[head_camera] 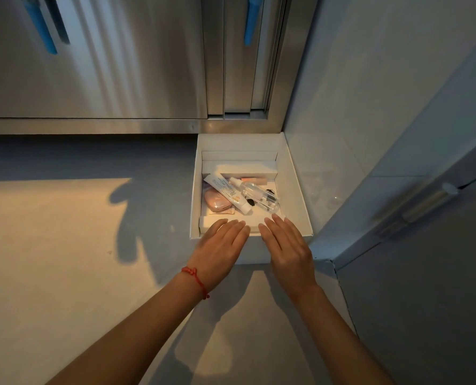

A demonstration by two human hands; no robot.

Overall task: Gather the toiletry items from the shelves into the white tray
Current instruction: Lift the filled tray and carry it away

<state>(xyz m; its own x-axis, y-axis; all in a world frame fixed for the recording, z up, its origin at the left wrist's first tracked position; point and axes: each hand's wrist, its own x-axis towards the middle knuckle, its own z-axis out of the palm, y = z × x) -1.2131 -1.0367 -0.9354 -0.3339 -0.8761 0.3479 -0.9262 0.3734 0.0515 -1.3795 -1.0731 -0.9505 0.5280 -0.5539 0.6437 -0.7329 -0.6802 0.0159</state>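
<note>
Both hands are flat with fingers straight and close together, holding nothing. The left hand [222, 243] lies over the near left rim of the white tray [292, 179], and the right hand [285, 243] lies over the near right rim; whether the fingers press on the cardboard or hang just above it cannot be told. A red string bracelet [195, 279] circles the left wrist.

The tray sits on the floor in the right far corner, against the steel cabinet [120, 65] and the wall. Inside lie a white tube [228, 191], a pink compact [217, 200], a clear bottle [259, 194] and a small pink stick [254, 179] at the far side.

The tray looks like thin card: light, fairly stiff, but likely to flex if lifted by one edge. Gripping both side walls, or sliding fingers under the base, seems safest. The loose items would probably roll if it tips; the clear bottle looks hard and slippery.
</note>
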